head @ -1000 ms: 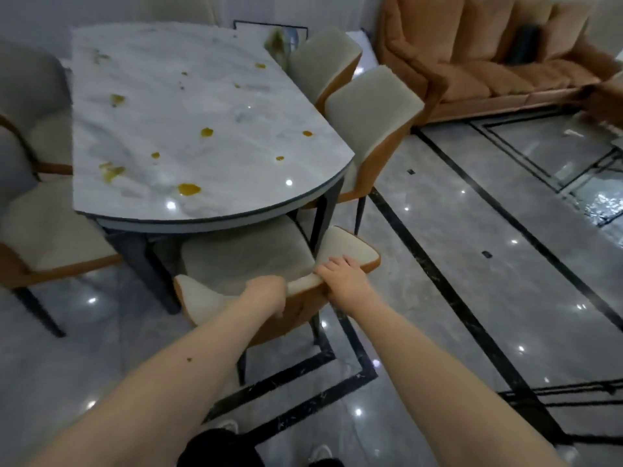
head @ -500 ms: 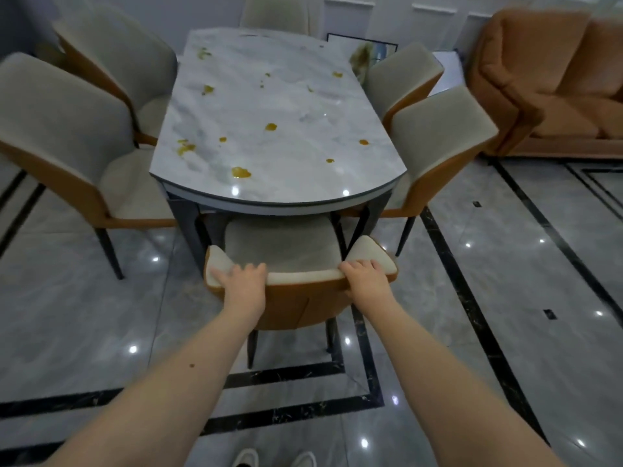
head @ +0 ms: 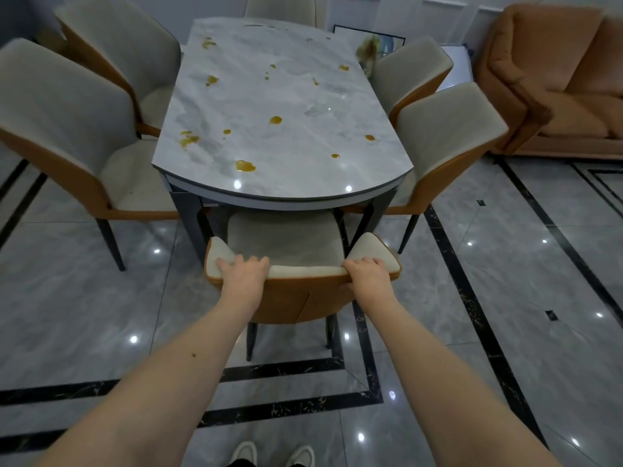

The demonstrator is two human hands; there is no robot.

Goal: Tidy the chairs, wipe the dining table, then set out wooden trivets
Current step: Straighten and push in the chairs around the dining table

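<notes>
Both arms reach forward from the near edge of the view. Left hand lies over the top edge of the near chair backrest, left of its middle, fingers draped forward over the pale cushion rim and hooked on it. Right hand grips the same rim toward the right end, fingers curled over the top, thumb below on the orange back shell. The near chair stands at the near end of the dining table, its seat partly under the curved table edge, backrest toward the person. The table has a pale grey marble-look top and a dark rim; amber spills are scattered over it, the largest near the near edge, smaller spots farther off and to the right. Two chairs on the left: near-left chair and far-left chair, both angled a little away from the table. Two on the right: near-right chair tucked close against the table edge, far-right chair just behind it. One more chair at the far end, only its backrest showing. Orange sofa well apart at far right. Glossy grey tile floor with black inlay bands. Toes of two pale shoes at the near edge. No trivets or cloth seen.
</notes>
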